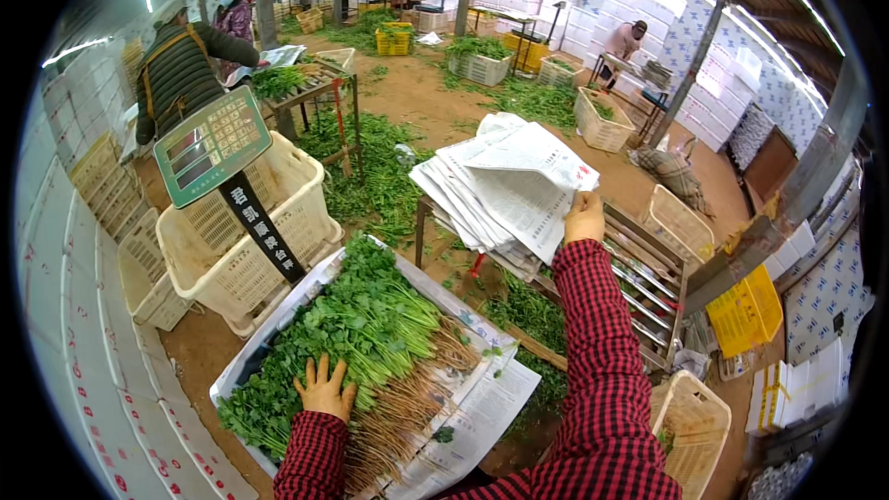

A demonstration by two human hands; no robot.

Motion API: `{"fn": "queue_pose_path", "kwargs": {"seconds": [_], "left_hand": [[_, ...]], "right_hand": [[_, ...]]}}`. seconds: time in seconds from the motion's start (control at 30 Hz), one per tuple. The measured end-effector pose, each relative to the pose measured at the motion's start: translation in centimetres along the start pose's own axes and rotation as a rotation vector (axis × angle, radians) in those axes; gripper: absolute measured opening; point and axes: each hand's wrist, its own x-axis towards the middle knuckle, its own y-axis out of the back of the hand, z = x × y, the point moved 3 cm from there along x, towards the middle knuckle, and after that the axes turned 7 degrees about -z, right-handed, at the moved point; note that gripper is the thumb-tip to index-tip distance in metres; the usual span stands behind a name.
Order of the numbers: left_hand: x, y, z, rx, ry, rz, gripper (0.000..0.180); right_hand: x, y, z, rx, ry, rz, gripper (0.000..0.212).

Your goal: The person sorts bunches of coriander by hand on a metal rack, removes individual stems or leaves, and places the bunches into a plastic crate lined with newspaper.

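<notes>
My left hand (325, 389) lies with fingers spread on a thick layer of coriander (370, 301), its leaves to the far left and its brown roots toward the right. The coriander fills a white box (219, 393), and a newspaper liner (491, 412) hangs over the box's right side. To the right and farther away, my right hand (584, 216) pinches the edge of a newspaper sheet (528, 171). That sheet is partly lifted and folded over a stack of newspapers (454, 208) on a slatted metal table (648, 315).
A scale display (211, 145) on a black post rises behind the box, beside a large cream crate (306, 190). Loose greens (370, 190) cover the floor. At right stand a cream crate (694, 431), a yellow crate (745, 310) and a post (787, 213). A co-worker (185, 69) stands at far left.
</notes>
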Motion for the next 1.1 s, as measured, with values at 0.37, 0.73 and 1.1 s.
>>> {"fn": "queue_pose_path", "kwargs": {"seconds": [0.37, 0.73, 1.1], "left_hand": [[-3.8, 0.8, 1.8, 0.083, 0.04, 0.255, 0.06], [-25.8, -9.2, 4.2, -1.346, -0.914, -0.198, 0.088], [-33.2, -18.5, -1.9, -2.074, -0.157, -0.494, 0.03]], "right_hand": [[-24.0, 23.2, -6.6, 0.639, 0.567, -0.234, 0.031], [-54.5, 17.8, -8.3, 0.485, 1.164, -1.574, 0.019], [-50.0, 27.9, -10.6, 0.39, 0.658, -0.866, 0.052]]}}
